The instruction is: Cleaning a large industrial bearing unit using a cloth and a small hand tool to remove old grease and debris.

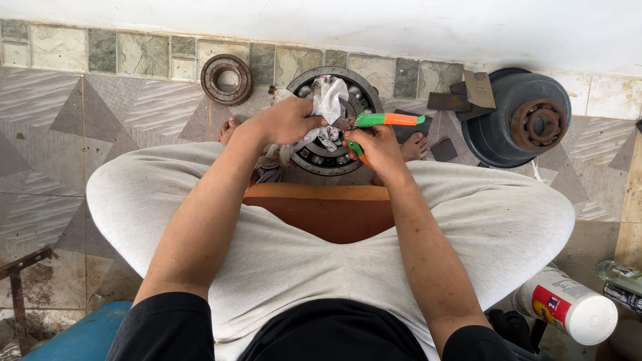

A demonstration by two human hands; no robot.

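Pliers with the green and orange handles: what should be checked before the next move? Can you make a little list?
1. Right hand grips the pliers by a handle: ok.
2. Left hand holds the white rag at the pliers' jaws: ok.
3. Rag covers the metal tip: cannot tell, the tip is hidden.
4. Fingers clear of the jaws: cannot tell, the rag hides them.
5. Big ball bearing lies flat on the floor below the hands: ok.
6. Bare feet away from the bearing: not ok, they rest right beside it.
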